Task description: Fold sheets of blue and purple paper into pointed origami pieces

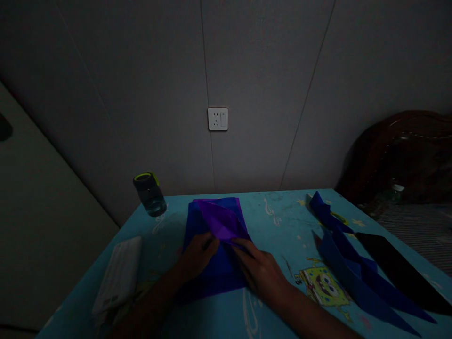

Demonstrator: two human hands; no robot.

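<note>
A folded purple paper (221,222) is held up between my two hands, above blue and purple sheets (212,278) lying stacked on the table. My left hand (198,252) pinches the paper's lower left edge between thumb and fingers. On the lower right edge, my right hand (259,268) has its fingertips closed on the same paper. Part of the right fingers is hidden behind the paper's near edge. The paper's far left end narrows to a point.
Folded blue paper boats (353,268) lie at the right, with another blue folded piece (325,214) farther back. Beside them is a dark flat object (399,268). A white power bank (120,273) and a dark bottle (150,195) stand left on the patterned blue tablecloth (282,235).
</note>
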